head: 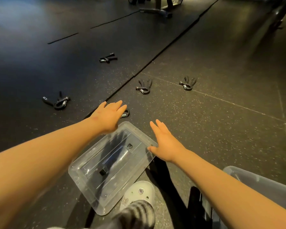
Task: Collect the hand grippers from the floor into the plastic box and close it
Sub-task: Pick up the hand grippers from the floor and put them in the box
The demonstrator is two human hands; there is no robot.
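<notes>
Fingers [121, 107] straight on both hands, gripping nothing. Left hand [109, 116] over nearest hand gripper [126, 114] on floor [221, 123]; right hand [166, 146] thumb against plastic box [82, 180] rim. Four other grippers [144, 87] scattered beyond.

2 bare arms reach over a clear plastic box [96, 151] on a dark floor [221, 113]. Left hand [109, 116] covers 1 hand gripper [126, 114], perhaps touching it; right hand [165, 146] spreads flat. 4 more grippers [143, 86] lie beyond.
</notes>
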